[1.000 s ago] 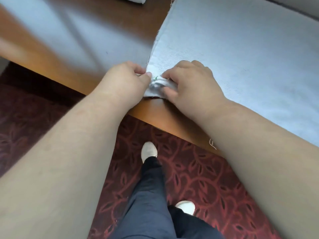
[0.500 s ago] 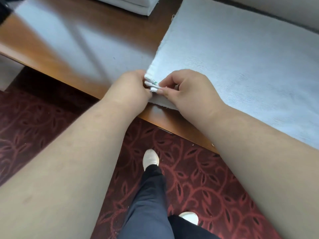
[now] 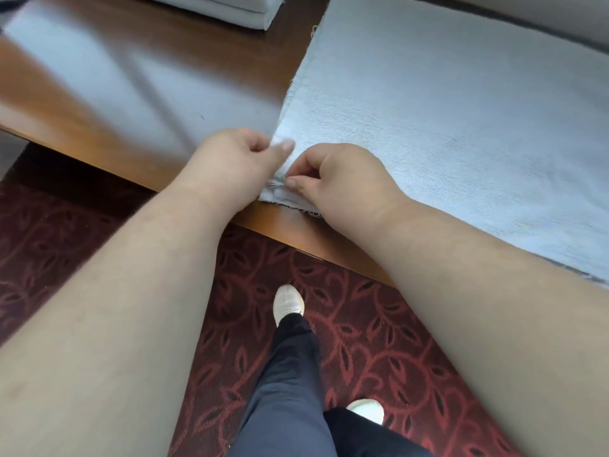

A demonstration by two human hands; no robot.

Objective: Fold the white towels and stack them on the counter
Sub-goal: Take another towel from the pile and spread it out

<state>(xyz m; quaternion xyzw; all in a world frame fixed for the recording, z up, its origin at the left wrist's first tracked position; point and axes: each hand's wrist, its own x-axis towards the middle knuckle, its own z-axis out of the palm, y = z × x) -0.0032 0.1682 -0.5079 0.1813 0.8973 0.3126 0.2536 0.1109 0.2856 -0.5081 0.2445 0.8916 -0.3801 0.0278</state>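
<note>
A white towel (image 3: 445, 120) lies spread flat on the brown wooden counter (image 3: 108, 103), filling its right half. Its near left corner sits at the counter's front edge. My left hand (image 3: 237, 159) pinches that corner between thumb and fingers. My right hand (image 3: 342, 176) is just to the right, its fingers curled and pinching the same corner's layers. The corner's tip is bunched between the two hands. A stack of folded white towels (image 3: 230, 11) rests at the counter's far edge.
The counter's front edge runs diagonally from the left side to the lower right. Below it is a dark red patterned carpet (image 3: 379, 341), with my legs in dark trousers and white shoes (image 3: 288, 303).
Both hands stay on the towel's near left corner. The left thumb has shifted up along the towel's left edge, and the folded stack has come into view at the top.
</note>
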